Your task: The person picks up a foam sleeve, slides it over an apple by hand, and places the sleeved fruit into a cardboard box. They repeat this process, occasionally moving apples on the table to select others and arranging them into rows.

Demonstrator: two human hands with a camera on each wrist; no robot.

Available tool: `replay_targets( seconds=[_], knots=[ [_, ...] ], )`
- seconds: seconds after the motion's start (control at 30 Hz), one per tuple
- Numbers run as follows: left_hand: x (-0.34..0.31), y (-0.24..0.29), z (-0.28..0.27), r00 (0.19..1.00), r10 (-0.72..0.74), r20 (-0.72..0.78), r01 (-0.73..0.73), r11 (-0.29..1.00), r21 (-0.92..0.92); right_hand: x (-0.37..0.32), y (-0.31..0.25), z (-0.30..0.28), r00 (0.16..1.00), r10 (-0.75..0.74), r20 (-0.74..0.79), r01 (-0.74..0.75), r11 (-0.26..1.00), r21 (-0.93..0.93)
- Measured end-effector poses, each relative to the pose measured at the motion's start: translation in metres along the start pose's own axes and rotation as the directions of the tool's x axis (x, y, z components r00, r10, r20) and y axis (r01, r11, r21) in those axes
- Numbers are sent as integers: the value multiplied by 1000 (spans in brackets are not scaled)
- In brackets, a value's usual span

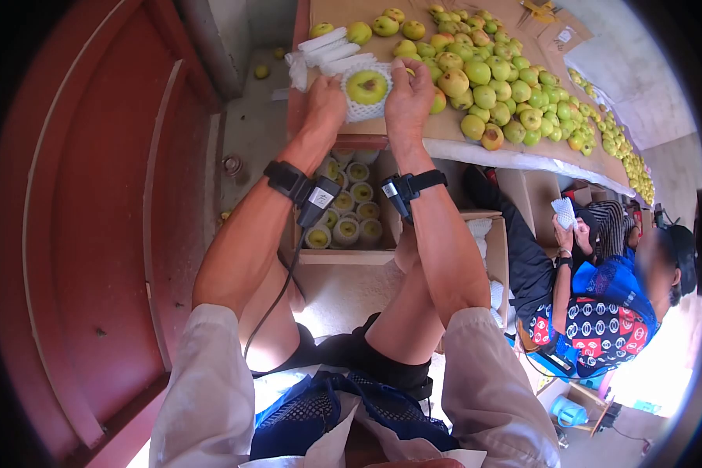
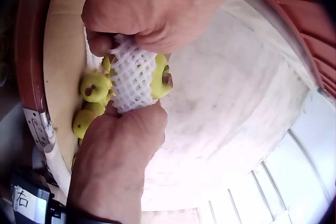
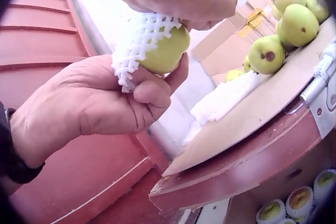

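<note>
A green apple [image 1: 366,86] is partly wrapped in a white foam net [image 1: 364,111], held up in front of the table edge. My left hand [image 1: 325,105] grips the net and apple from the left side, and my right hand [image 1: 409,97] grips them from the right. In the left wrist view the net [image 2: 132,79] goes around the apple's middle, while the end with the brown hollow [image 2: 167,79] shows bare. Curled fingers of the left hand [image 3: 100,98] lie against the apple [image 3: 167,50] in the right wrist view.
Flat foam nets [image 1: 331,51] lie at the table's left end. Many loose apples [image 1: 507,86] cover the cardboard to the right. Under the table stands a box [image 1: 351,256] of netted apples. Another person [image 1: 600,304] sits at the right, holding a white net.
</note>
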State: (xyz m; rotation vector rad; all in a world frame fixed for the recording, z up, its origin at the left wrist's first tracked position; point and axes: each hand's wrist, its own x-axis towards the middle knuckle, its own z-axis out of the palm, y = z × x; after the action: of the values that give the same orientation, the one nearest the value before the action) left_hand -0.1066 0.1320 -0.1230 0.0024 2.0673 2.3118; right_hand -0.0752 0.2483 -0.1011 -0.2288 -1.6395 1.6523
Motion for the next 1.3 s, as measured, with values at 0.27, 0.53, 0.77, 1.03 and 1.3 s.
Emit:
replay_targets(
  seconds=[0.27, 0.53, 0.77, 1.03, 1.3],
  knots=[
    [0, 4, -2, 987, 157, -42, -141, 956, 257, -4, -16, 3, 994, 108, -15, -105, 985, 135],
    [9, -10, 0, 999, 49, 4, -49, 995, 88, -7, -18, 0, 998, 66, 3, -66, 997, 30],
    [-6, 10, -2, 1000, -19, -9, 19, 994, 103, -4, -1, 0, 999, -53, -4, 53, 998, 25],
    [-15, 16, -2, 997, 78, -21, -75, 990, 119, -9, 9, 6, 972, 204, -115, -185, 970, 159],
    [-33, 30, 5, 991, 115, -69, -98, 971, 219, -16, 9, 9, 904, 410, -122, -330, 850, 411]
  ],
)
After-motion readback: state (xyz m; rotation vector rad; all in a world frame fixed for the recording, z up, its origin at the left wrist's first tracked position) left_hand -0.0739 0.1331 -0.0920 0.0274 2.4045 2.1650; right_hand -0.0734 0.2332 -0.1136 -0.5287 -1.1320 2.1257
